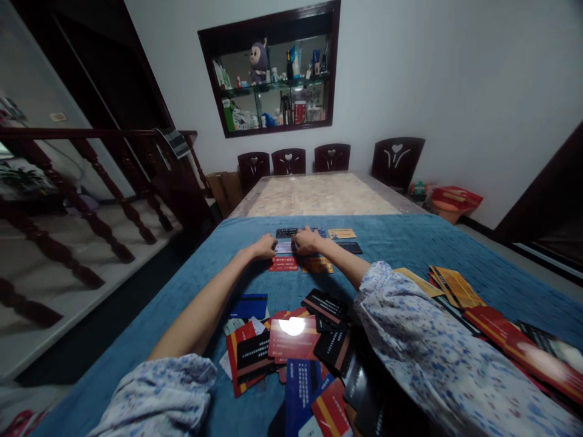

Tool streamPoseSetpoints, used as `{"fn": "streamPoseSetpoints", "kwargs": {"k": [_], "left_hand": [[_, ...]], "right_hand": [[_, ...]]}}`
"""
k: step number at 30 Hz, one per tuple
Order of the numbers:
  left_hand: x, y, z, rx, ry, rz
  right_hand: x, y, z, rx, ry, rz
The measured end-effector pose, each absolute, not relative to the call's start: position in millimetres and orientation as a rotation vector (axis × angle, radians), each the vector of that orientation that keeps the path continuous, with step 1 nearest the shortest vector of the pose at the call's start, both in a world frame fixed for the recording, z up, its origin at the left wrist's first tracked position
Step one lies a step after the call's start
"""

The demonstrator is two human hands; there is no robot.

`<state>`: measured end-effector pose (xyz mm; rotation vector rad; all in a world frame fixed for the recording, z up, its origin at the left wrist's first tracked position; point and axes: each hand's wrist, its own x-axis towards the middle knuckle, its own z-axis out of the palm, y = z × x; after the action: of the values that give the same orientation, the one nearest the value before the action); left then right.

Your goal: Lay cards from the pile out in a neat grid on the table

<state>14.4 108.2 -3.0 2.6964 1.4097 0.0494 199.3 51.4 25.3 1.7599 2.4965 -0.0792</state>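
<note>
Rows of cards lie on the blue cloth ahead of me. My left hand point(265, 247) touches the left end of a pale card point(284, 247), and my right hand point(306, 241) is at its right end, fingers bent and pressed down. A black card point(286, 233) lies behind it and a red card point(283, 263) in front. Further right are a yellow card point(342, 233), a dark card point(350, 247) and an orange card point(317, 264). A blue card behind my right hand is partly hidden.
A loose pile of cards point(294, 340) lies near me, with more cards point(455, 286) at the right. The blue cloth point(191, 273) covers the near part of the table point(328, 191). Chairs point(397, 161) stand beyond, and a railing point(104, 212) is at the left.
</note>
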Motion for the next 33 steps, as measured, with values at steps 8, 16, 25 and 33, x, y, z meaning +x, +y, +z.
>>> {"fn": "streamPoseSetpoints", "kwargs": {"k": [8,16,25,33], "left_hand": [[11,103,-11,2.680,1.437,0.161],[3,89,-12,2.668,1.404,0.329],[-3,72,-13,2.646,1.428,0.488],[-10,42,-9,2.616,1.401,0.625]], "right_hand": [[202,47,24,1.745,2.517,-0.053],[208,45,24,1.721,2.557,0.003],[214,23,34,1.705,2.675,0.106],[215,-10,41,1.696,2.768,0.161]]}}
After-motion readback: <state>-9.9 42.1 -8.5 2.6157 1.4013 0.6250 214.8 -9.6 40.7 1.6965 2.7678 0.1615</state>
